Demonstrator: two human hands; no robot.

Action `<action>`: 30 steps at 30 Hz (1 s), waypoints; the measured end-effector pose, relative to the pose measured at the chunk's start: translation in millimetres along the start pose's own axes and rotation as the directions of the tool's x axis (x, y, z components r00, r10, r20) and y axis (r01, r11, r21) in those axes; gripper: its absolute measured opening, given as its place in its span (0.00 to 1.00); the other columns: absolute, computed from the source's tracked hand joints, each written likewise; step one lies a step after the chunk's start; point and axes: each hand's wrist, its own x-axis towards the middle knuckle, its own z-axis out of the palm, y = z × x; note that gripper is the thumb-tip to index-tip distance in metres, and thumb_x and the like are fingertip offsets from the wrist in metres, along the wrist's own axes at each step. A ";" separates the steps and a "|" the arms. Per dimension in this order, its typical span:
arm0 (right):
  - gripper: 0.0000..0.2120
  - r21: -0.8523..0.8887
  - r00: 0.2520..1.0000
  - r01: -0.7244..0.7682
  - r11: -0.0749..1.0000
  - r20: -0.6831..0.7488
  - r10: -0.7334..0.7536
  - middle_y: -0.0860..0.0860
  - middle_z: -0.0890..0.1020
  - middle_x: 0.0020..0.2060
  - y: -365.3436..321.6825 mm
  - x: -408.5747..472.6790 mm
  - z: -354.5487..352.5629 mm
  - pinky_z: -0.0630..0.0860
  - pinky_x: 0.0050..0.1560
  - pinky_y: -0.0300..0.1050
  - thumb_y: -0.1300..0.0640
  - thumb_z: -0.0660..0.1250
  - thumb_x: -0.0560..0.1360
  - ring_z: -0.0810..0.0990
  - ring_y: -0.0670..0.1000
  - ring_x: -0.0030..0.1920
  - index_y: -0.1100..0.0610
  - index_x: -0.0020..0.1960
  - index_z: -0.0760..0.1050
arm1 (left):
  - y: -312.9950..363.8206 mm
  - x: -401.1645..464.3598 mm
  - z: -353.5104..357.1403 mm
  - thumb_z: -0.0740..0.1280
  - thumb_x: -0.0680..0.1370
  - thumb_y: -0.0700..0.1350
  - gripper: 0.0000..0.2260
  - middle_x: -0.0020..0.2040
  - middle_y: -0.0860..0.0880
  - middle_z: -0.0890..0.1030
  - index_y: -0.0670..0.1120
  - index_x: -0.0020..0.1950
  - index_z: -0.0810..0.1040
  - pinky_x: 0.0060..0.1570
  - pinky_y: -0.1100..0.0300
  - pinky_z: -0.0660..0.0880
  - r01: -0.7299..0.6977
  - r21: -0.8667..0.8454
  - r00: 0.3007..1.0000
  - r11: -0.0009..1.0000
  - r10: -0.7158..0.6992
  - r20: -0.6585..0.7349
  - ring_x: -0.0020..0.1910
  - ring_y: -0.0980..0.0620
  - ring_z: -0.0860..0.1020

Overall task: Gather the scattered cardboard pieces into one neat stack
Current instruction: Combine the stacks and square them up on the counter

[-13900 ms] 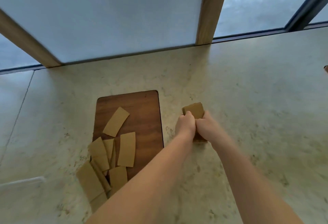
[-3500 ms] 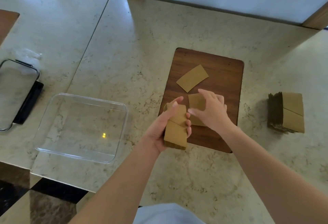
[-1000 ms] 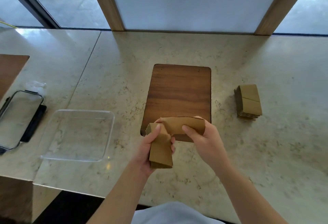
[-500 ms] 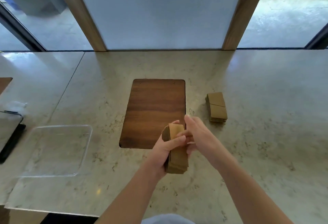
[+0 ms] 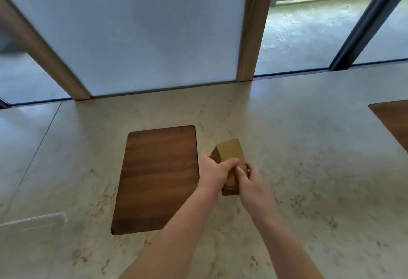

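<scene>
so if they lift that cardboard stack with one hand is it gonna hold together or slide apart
The cardboard stack is loose flat pieces, so it would likely shear or fan out unless squeezed; both the left hand and right hand clamp its sides. It looks light for its size. On the smooth stone counter it would probably slide easily when pushed.

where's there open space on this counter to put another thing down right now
The wooden board is bare across its whole top. The counter is open between the cardboard stack and the second board at far right. It is crowded just right of the board, where the left hand and right hand grip the stack.
</scene>
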 end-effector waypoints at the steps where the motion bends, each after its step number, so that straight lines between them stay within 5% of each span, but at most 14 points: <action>1: 0.14 -0.022 1.000 0.018 1.000 -0.016 -0.018 0.52 0.82 0.58 -2.7 7.8 -1.7 0.76 0.46 0.36 0.52 0.59 0.86 0.81 0.49 0.55 0.52 0.69 0.72 | 2.5 4.4 6.5 0.78 0.74 0.44 0.23 0.56 0.45 0.79 0.47 0.60 0.67 0.46 0.54 0.83 -0.020 0.006 1.000 1.000 0.020 -0.017 0.52 0.49 0.82; 3: 0.13 -0.065 0.998 0.042 0.997 -0.039 -0.045 0.51 0.82 0.56 -7.7 21.4 -0.6 0.80 0.52 0.44 0.55 0.59 0.85 0.81 0.50 0.54 0.53 0.68 0.74 | 4.9 14.1 19.2 0.75 0.77 0.44 0.16 0.54 0.47 0.81 0.48 0.59 0.71 0.40 0.61 0.81 -0.044 0.057 0.998 0.997 0.046 -0.045 0.50 0.52 0.82; 7: 0.14 -0.229 0.994 0.051 0.972 -0.082 -0.071 0.55 0.79 0.60 -12.7 47.4 10.2 0.73 0.61 0.49 0.56 0.59 0.84 0.77 0.56 0.61 0.58 0.67 0.74 | 6.7 34.6 34.3 0.68 0.78 0.44 0.09 0.53 0.44 0.84 0.45 0.57 0.77 0.53 0.50 0.81 0.057 0.037 0.996 0.998 -0.054 -0.076 0.52 0.46 0.83; 9: 0.16 -0.286 0.996 0.008 0.958 -0.081 -0.033 0.55 0.75 0.63 -12.0 57.0 14.1 0.69 0.61 0.45 0.55 0.58 0.84 0.73 0.55 0.64 0.59 0.69 0.73 | 9.4 41.4 37.4 0.67 0.77 0.45 0.11 0.52 0.44 0.84 0.44 0.58 0.75 0.50 0.50 0.80 0.125 -0.002 0.991 0.992 -0.125 -0.048 0.52 0.45 0.83; 13: 0.18 -0.295 0.997 -0.062 0.954 -0.053 0.049 0.56 0.74 0.66 -8.0 70.2 16.4 0.70 0.61 0.47 0.53 0.58 0.84 0.72 0.54 0.65 0.60 0.69 0.73 | 10.5 55.1 41.7 0.66 0.76 0.50 0.19 0.54 0.44 0.83 0.42 0.64 0.75 0.61 0.44 0.79 0.191 0.052 0.981 0.980 -0.190 -0.024 0.56 0.42 0.82; 16: 0.17 -0.335 0.993 -0.120 0.935 -0.058 0.107 0.59 0.78 0.63 -4.8 80.4 15.8 0.70 0.67 0.57 0.54 0.60 0.82 0.72 0.60 0.67 0.63 0.66 0.75 | 9.6 62.7 45.6 0.67 0.78 0.47 0.17 0.53 0.44 0.82 0.41 0.64 0.75 0.48 0.52 0.78 0.219 0.024 0.976 0.976 -0.219 0.002 0.52 0.46 0.81; 20: 0.13 -0.267 0.990 -0.141 0.953 -0.026 0.139 0.53 0.82 0.51 1.3 87.1 15.2 0.78 0.48 0.50 0.54 0.63 0.79 0.80 0.54 0.52 0.59 0.60 0.76 | 8.8 71.9 47.3 0.66 0.80 0.44 0.14 0.58 0.39 0.82 0.40 0.64 0.75 0.42 0.56 0.75 0.244 -0.003 0.970 0.970 -0.244 0.006 0.50 0.45 0.80; 22: 0.10 -0.245 0.990 -0.141 0.959 -0.016 0.142 0.48 0.79 0.47 3.0 87.5 14.9 0.71 0.37 0.40 0.53 0.64 0.80 0.77 0.45 0.44 0.55 0.59 0.72 | 8.7 74.5 47.8 0.65 0.80 0.42 0.14 0.60 0.38 0.81 0.40 0.65 0.74 0.48 0.53 0.77 0.243 0.015 0.970 0.970 -0.243 0.003 0.53 0.43 0.81; 25: 0.10 -0.244 0.989 -0.143 0.959 -0.005 0.147 0.49 0.79 0.49 7.4 90.7 13.9 0.68 0.35 0.37 0.53 0.65 0.80 0.76 0.45 0.43 0.51 0.59 0.68 | 6.2 77.8 47.4 0.63 0.80 0.39 0.14 0.61 0.38 0.81 0.40 0.66 0.73 0.56 0.49 0.77 0.236 0.059 0.972 0.970 -0.236 -0.003 0.59 0.40 0.80; 30: 0.12 -0.233 0.988 -0.148 0.961 0.001 0.153 0.49 0.79 0.50 13.0 93.9 12.0 0.68 0.34 0.38 0.52 0.66 0.79 0.75 0.42 0.43 0.50 0.60 0.67 | 3.6 78.7 43.3 0.65 0.79 0.41 0.16 0.58 0.41 0.80 0.43 0.66 0.69 0.41 0.55 0.74 0.253 0.024 0.967 0.967 -0.253 0.009 0.53 0.45 0.80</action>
